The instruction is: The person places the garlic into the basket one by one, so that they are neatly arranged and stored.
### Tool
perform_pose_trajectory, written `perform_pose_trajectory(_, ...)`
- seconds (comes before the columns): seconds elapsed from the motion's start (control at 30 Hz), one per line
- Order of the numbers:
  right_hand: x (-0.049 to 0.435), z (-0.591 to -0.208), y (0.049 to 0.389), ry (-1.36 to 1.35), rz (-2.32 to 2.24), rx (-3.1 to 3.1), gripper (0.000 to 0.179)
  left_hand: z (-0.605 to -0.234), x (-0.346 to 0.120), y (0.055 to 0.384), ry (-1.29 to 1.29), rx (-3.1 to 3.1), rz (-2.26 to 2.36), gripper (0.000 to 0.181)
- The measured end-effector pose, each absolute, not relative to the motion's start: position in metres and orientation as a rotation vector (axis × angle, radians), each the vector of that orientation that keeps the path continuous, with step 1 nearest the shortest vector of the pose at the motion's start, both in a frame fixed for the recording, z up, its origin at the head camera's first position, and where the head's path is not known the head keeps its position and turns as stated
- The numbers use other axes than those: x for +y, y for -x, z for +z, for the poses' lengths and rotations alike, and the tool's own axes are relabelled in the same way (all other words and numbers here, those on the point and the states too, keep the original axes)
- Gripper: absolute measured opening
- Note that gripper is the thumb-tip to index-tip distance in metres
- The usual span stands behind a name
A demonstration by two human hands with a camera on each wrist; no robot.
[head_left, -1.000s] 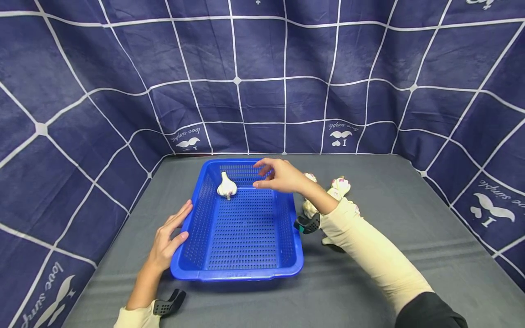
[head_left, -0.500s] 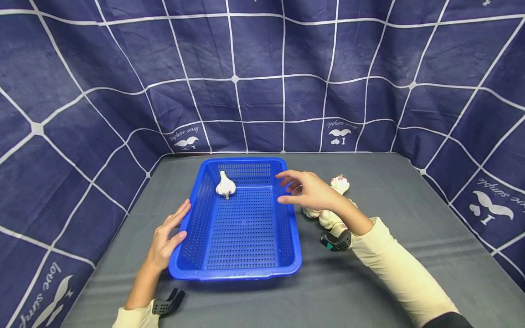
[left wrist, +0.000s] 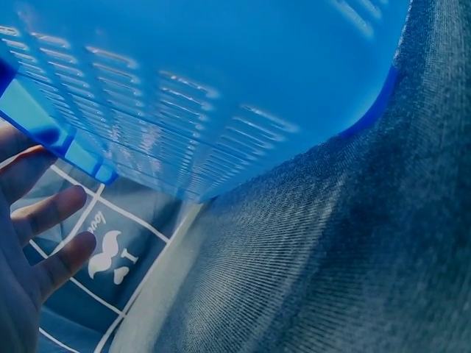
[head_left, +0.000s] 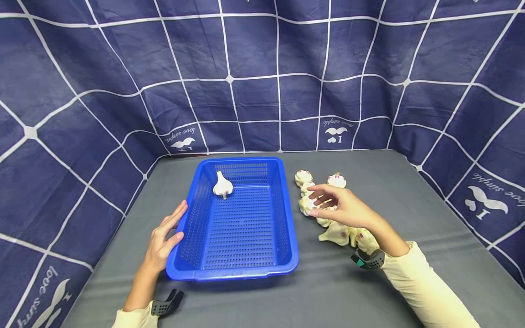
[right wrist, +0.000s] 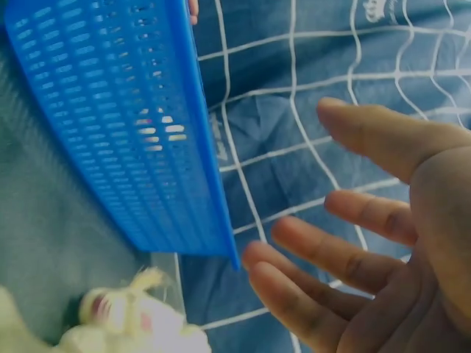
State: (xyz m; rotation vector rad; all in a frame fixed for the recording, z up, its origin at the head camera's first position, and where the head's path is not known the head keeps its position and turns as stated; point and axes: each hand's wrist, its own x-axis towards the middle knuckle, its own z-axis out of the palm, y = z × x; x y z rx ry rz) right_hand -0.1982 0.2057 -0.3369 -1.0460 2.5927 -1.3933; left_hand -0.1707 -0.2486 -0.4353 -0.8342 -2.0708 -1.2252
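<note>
One garlic bulb (head_left: 223, 186) lies in the far left corner of the blue plastic basket (head_left: 231, 274). My left hand (head_left: 161, 241) rests against the basket's left rim with its fingers extended; in the left wrist view, fingers (left wrist: 62, 261) show beside the slotted wall. To the basket's right, my right hand (head_left: 346, 206) hovers above a group of several garlic bulbs (head_left: 335, 233), fingers spread and loosely bent, holding nothing. The right wrist view shows its palm bare (right wrist: 441, 243) and garlic (right wrist: 132, 323) below. The hand covers part of the group.
A grey cloth-covered table (head_left: 229, 305) lies under everything. Dark blue curtain (head_left: 254, 105) with a white grid stands behind and along both sides. Another garlic bulb (head_left: 337, 180) sits at the back of the group.
My right hand has moved right and toward me, from over the basket to above the garlic group, uncovering several bulbs. The left hand stays at the basket's rim.
</note>
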Motion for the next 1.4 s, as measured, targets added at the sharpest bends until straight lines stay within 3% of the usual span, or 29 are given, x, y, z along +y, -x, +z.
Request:
perform_pose_trajectory(0.23,0.222,-0.330,0.173,1.036,-1.292,2.695,0.049,-0.438,-0.253,0.171,0.825,-2.091,-1.231,0.052)
perform_pose_trajectory(0.63,0.238,-0.356,0.156,1.070,-1.283,2.765,0.055,-0.435,-0.252,0.169,0.821,-2.091,-1.231,0.051)
perform_pose_trajectory(0.93,0.257,-0.393,0.163,1.009,-1.287,2.869,0.061,-0.439,-0.252,0.170,0.807,-2.096,-1.230,0.054)
perform_pose_trajectory(1.4,0.258,-0.411,0.167,1.070,-1.136,3.013,0.059,-0.436,-0.250,0.169,0.826,-2.090,-1.221,0.053)
